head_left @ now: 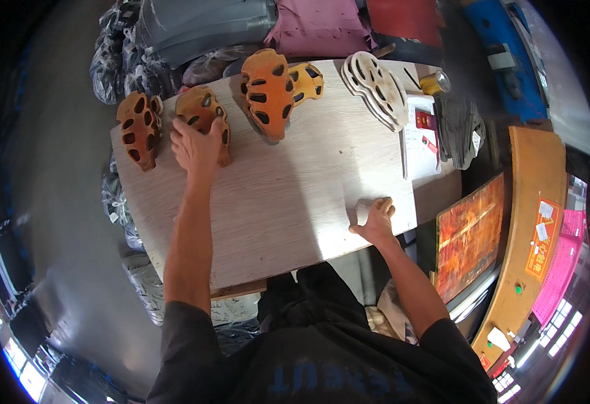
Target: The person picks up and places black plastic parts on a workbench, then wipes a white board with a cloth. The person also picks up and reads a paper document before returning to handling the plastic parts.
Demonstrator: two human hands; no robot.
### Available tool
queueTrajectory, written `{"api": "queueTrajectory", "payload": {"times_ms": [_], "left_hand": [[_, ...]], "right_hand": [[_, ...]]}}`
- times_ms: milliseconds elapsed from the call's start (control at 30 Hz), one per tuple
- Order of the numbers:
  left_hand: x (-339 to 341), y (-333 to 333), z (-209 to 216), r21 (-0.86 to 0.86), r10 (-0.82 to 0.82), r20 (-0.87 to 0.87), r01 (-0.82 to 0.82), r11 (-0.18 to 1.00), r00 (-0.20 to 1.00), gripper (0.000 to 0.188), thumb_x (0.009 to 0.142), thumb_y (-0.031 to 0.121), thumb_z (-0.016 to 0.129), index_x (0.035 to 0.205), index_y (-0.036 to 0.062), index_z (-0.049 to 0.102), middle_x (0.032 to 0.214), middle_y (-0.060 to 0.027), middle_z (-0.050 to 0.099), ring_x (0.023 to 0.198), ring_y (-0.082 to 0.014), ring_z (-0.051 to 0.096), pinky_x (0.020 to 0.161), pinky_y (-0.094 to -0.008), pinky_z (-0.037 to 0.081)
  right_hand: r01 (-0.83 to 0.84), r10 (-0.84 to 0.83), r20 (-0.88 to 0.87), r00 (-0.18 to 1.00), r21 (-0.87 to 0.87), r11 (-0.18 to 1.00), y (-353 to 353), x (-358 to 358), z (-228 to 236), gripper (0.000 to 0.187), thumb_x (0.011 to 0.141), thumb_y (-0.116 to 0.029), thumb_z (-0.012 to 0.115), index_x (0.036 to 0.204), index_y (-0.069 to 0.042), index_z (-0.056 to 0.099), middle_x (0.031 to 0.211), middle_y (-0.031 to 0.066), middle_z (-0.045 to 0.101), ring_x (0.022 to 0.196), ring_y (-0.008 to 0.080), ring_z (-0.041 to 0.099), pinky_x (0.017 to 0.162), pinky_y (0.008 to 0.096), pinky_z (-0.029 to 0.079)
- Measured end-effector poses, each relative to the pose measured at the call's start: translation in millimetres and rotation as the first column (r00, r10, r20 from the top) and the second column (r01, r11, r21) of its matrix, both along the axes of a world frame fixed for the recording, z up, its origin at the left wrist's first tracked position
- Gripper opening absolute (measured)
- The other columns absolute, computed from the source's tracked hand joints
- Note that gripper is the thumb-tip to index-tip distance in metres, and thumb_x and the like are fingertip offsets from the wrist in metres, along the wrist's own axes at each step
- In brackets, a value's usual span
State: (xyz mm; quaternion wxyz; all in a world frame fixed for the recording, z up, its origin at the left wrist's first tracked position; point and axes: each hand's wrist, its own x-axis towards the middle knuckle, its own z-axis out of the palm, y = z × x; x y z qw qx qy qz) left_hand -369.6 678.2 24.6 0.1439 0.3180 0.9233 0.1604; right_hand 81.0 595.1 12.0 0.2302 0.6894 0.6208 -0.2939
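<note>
Black shirt [322, 367] cloth covers my chest and reaches nearly to the near edge of the pale tabletop [275, 195]. My left hand [197, 145] lies over an orange-brown perforated piece [190, 101] toward the tabletop's far left, thumb apart from the fingers; I cannot tell whether it grips. My right hand [378, 222] is near the front edge, loosely bent and holding nothing I can see. Left of the piece sits another orange one [130, 135]; to its right are a taller orange one [268, 91] and, partly behind that, a yellow one [308, 82]. Farther right are a stack of white perforated shapes [384, 91], papers [424, 155] and a yellow can [434, 83]. Grey sheets [204, 27] and a pink sheet [318, 27] crowd the far edge; bagged bundles [108, 64] flank the left. A streaky orange panel [470, 236] stands to my right.
</note>
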Motion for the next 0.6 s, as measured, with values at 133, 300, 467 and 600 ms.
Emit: {"api": "queueTrajectory", "payload": {"times_ms": [133, 300, 467, 600], "left_hand": [[3.3, 45.6, -8.7, -0.202, 0.037, 0.06, -0.024, 0.979, 0.998, 0.112, 0.076, 0.065, 0.077, 0.153, -0.0021, 0.029, 0.15, -0.029, 0.038, 0.138, -0.0482, 0.04, 0.109, -0.0562, 0.042], [2.8, 58.0, -5.1, -0.351, -0.011, 0.04, 0.025, 0.936, 0.999, 0.11, 0.075, 0.063, 0.079, 0.151, -0.0013, 0.031, 0.151, -0.0266, 0.036, 0.14, -0.0445, 0.039, 0.107, -0.0558, 0.044], [-17.2, 50.7, -3.5, -0.325, -0.011, 0.147, 0.058, 0.944, 0.989, 0.104, 0.076, 0.057, 0.077, 0.149, -0.003, 0.034, 0.15, -0.0279, 0.038, 0.138, -0.0445, 0.042, 0.106, -0.0515, 0.046], [-44.3, 16.9, 9.6, -0.097, -0.011, 0.621, 0.09, 0.991, 0.784, 0.097, 0.076, 0.058, 0.075, 0.144, -0.0035, 0.044, 0.145, -0.0283, 0.046, 0.131, -0.0406, 0.048, 0.101, -0.0471, 0.046]], "right_hand": [[-0.019, 0.019, 0.014, 1.0, 0.01, 1.0, -1.0, 1.0, -2.7, 0.126, 0.065, -0.034, 0.095, 0.146, 0.025, 0.018, 0.15, 0.0507, 0.001, 0.141, 0.0637, 0.016, 0.112, 0.0525, 0.043], [-0.024, 0.024, -0.005, 1.0, 0.045, 0.999, -1.6, -0.4, -2.3, 0.122, 0.065, -0.032, 0.094, 0.144, 0.026, 0.022, 0.148, 0.0499, 0.003, 0.137, 0.0581, 0.021, 0.107, 0.0489, 0.048], [-0.039, 0.038, 0.037, 0.999, 0.017, 0.999, 0.8, -2.5, 0.2, 0.12, 0.066, -0.031, 0.094, 0.144, 0.026, 0.023, 0.149, 0.049, 0.003, 0.137, 0.0583, 0.02, 0.102, 0.0471, 0.052], [-0.03, 0.03, 0.028, 0.999, 0.002, 1.0, 0.8, -1.5, 0.2, 0.119, 0.064, -0.033, 0.094, 0.145, 0.023, 0.026, 0.149, 0.0478, 0.004, 0.137, 0.0594, 0.019, 0.1, 0.0471, 0.053]]}}
